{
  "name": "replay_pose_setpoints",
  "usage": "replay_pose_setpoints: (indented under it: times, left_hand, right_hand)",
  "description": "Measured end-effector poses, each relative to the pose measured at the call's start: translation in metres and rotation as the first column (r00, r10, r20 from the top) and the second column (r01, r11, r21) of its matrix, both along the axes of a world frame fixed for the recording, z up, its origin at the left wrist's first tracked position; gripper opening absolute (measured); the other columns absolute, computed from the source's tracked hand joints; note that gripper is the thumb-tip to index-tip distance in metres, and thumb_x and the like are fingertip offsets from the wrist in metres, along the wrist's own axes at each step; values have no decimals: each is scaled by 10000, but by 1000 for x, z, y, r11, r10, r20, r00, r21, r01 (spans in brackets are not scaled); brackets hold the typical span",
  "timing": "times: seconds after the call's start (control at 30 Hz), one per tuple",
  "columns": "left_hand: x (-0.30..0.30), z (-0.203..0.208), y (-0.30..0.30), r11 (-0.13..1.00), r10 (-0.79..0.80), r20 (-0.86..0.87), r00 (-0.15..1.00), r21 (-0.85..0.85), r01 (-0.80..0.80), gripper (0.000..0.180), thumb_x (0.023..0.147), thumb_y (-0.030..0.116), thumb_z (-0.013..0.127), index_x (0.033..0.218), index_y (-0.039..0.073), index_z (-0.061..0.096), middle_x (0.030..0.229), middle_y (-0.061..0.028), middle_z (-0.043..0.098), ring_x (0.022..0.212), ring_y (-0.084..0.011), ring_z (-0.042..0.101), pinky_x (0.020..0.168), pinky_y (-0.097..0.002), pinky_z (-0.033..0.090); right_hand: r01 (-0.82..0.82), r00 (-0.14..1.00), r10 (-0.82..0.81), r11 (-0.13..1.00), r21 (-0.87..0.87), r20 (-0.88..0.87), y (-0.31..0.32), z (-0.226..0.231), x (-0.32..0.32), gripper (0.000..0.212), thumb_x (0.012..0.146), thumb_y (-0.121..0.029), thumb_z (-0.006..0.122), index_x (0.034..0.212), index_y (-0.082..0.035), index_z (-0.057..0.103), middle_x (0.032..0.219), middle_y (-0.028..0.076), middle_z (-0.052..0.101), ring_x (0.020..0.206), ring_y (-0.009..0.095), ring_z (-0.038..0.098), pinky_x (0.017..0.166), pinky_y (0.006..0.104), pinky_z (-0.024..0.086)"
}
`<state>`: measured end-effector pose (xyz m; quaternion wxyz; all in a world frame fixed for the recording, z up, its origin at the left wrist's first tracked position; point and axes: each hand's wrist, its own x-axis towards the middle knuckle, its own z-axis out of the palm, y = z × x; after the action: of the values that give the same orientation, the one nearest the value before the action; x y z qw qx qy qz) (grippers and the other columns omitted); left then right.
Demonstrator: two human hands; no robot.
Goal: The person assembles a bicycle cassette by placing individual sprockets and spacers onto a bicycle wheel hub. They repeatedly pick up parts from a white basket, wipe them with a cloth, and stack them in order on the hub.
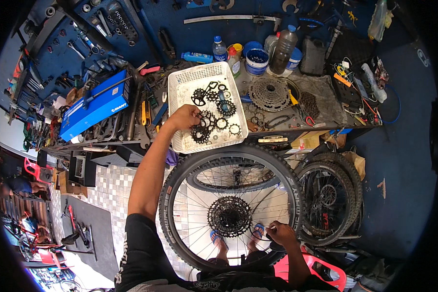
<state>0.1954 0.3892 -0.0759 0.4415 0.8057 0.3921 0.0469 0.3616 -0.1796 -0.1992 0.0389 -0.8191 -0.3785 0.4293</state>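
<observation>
At frame centre, the left hand pinched a black sprocket in the white basket, where several more lay loose. Lower right, the right hand gripped the wheel, its cassette partly stacked.

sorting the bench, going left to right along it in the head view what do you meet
blue box → left hand at a black sprocket → white basket → loose cassette → chain → tangle of cables
</observation>
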Motion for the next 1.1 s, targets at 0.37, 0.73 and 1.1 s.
replay_pose_setpoints:
  times: [0.37, 0.73, 1.1]
  left_hand:
    - [11, 6, -11, 744, 99, -416, 904, 635, 211, 189, 920, 76, 594, 958, -57, 723, 970, -325, 714, 982, -471, 711, 829, -521, 589]
    - [15, -5, -24, 848, 328, -332, 884, 516, -121, 219, 907, 77, 668, 1062, -76, 699, 1126, -320, 696, 1042, -468, 702, 878, -501, 596]
    - [1, 31, -37, 778, 342, -32, 939, 571, -263, 169, 884, 127, 648, 945, 15, 759, 947, -261, 737, 901, -460, 714, 794, -489, 585]
  right_hand:
    - [11, 1000, -11, 1000, 12, -25, -3, 5, 1, 456, 905, -550, 650, 1134, -159, 703, 1009, 185, 752, 1018, 388, 711, 878, 495, 553]
    - [-32, 998, 26, 994, 100, 59, -8, 13, -9, 376, 906, -465, 689, 1109, -149, 714, 914, 126, 768, 947, 353, 731, 847, 462, 560]
    - [-27, 999, 21, 988, 149, 40, -31, 20, -2, 425, 894, -472, 698, 1111, -107, 707, 952, 222, 745, 960, 432, 717, 846, 527, 557]
